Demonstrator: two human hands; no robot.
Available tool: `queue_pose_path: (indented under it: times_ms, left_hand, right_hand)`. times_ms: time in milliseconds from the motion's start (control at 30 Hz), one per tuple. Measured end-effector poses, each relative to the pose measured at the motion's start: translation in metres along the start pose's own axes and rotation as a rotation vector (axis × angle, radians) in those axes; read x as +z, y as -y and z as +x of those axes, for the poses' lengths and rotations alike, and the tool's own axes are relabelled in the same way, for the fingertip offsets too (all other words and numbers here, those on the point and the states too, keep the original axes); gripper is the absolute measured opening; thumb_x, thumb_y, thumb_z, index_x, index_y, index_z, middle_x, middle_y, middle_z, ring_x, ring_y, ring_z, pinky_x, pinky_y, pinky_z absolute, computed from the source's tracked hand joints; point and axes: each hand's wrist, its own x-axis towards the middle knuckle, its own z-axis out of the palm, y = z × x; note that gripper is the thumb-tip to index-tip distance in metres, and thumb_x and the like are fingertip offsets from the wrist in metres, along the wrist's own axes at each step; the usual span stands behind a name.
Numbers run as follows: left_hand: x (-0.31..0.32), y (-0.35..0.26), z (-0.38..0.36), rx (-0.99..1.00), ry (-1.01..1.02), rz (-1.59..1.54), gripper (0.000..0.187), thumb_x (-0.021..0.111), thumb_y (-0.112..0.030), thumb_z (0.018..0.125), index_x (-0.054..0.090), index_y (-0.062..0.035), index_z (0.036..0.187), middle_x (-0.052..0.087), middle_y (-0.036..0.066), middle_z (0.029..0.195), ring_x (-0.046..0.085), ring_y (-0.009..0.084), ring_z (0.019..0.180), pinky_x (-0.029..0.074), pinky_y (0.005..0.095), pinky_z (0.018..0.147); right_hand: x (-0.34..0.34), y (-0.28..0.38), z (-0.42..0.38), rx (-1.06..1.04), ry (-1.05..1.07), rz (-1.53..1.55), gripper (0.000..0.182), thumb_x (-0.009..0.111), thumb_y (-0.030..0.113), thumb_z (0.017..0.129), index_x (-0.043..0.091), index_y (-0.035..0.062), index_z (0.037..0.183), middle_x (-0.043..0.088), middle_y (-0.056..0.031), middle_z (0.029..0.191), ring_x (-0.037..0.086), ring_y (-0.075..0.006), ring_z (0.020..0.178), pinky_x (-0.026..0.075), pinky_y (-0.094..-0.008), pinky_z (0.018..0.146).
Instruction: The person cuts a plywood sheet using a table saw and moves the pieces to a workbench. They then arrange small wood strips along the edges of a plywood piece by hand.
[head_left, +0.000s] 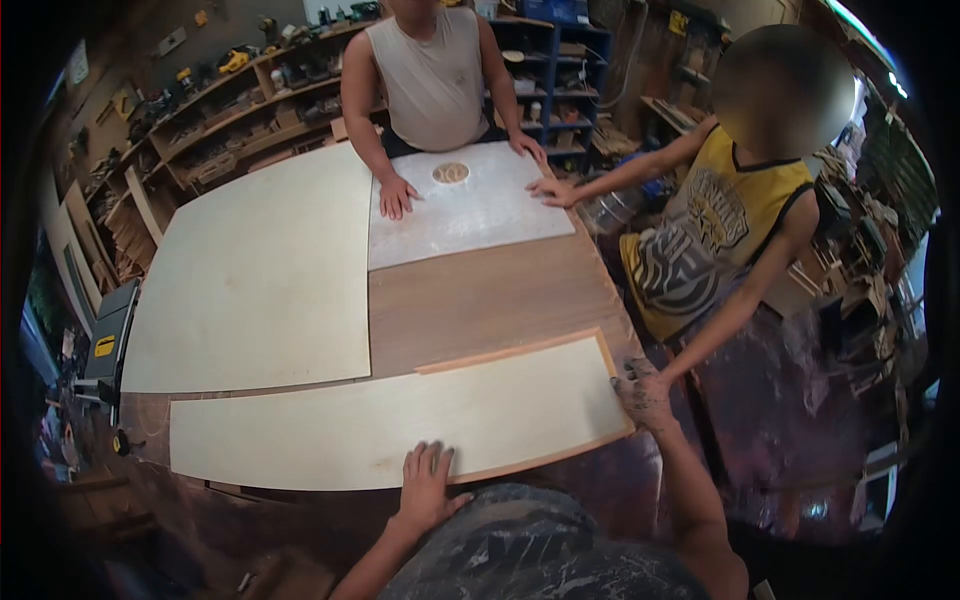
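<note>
A long pale plywood strip (400, 425) lies across the near part of the brown table (480, 300). My left hand (426, 487) rests flat on its near edge, fingers spread. At the strip's right end my dusty right hand (643, 395) grips the corner. A person in a yellow jersey (700, 240) reaches one arm down to that same corner, right beside my right hand. Their other hand (553, 190) touches a whitish board (470, 215) at the far end.
A large plywood sheet (260, 275) covers the table's left half. A round wooden disc (451, 173) lies on the whitish board, where a person in a grey sleeveless top (432, 80) presses both hands. Tool shelves (230, 110) line the back; a table saw (105, 340) stands at the left.
</note>
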Motion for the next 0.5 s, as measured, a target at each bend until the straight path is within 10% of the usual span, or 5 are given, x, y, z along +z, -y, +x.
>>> queue_pose_path:
  times_ms: [233,500]
  left_hand:
    - [0.041,-0.097,0.039,0.128,-0.059,0.099,0.076,0.082,-0.04,0.08,0.053,-0.0097,0.144,0.044,0.02,0.151,0.035,0.0448,0.145,0.029,0.0618,0.119]
    - [0.075,-0.134,0.076,0.0,0.005,0.207,0.055,0.07,-0.033,0.089,0.057,-0.0158,0.14,0.047,0.014,0.151,0.041,0.0392,0.141,0.039,0.057,0.113]
  right_hand:
    - [0.039,0.002,0.104,-0.215,0.084,-0.174,0.059,0.065,0.043,0.095,0.056,0.0096,0.143,0.05,-0.0148,0.148,0.045,-0.0377,0.135,0.036,-0.0517,0.115]
    - [0.088,0.013,0.123,-0.462,0.242,-0.131,0.047,0.063,0.049,0.094,0.07,0.0164,0.127,0.058,-0.014,0.129,0.049,-0.0369,0.123,0.039,-0.052,0.104]
